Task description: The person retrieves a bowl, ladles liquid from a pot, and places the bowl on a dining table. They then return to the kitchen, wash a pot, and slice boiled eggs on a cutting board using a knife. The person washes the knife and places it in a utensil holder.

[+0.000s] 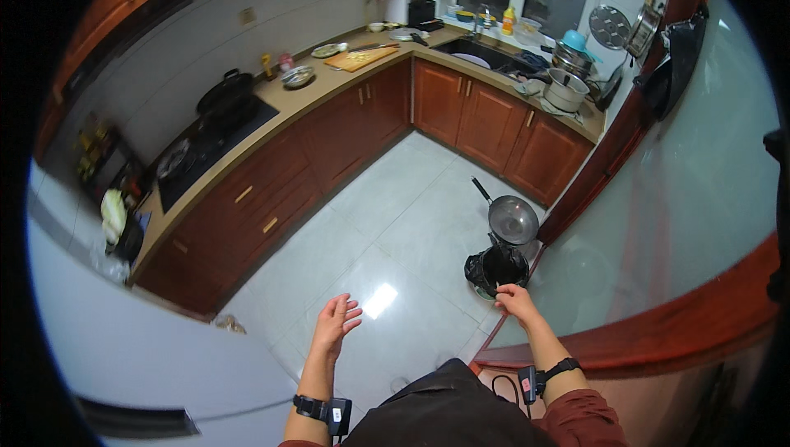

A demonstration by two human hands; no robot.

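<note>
My left hand (337,323) hangs over the tiled floor (395,262) with its fingers apart and nothing in them. At the near rim of a trash bin lined with a black plastic bag (478,271), my right hand (517,304) has its thumb and fingertips drawn together. Whether those fingertips touch the bag or pinch something small, I cannot tell. Just beyond the bin, a metal wok with a black handle (513,220) stands against the cabinet corner and door frame. Both forearms wear black straps with small boxes.
A sliding glass door (673,200) with a red wooden frame borders my right side; a white appliance (142,354) is at my left. Along the counter (290,98) are a gas stove (216,138), a cutting board (361,59), a metal bowl (298,76), a sink (487,55) and stacked pots (566,90).
</note>
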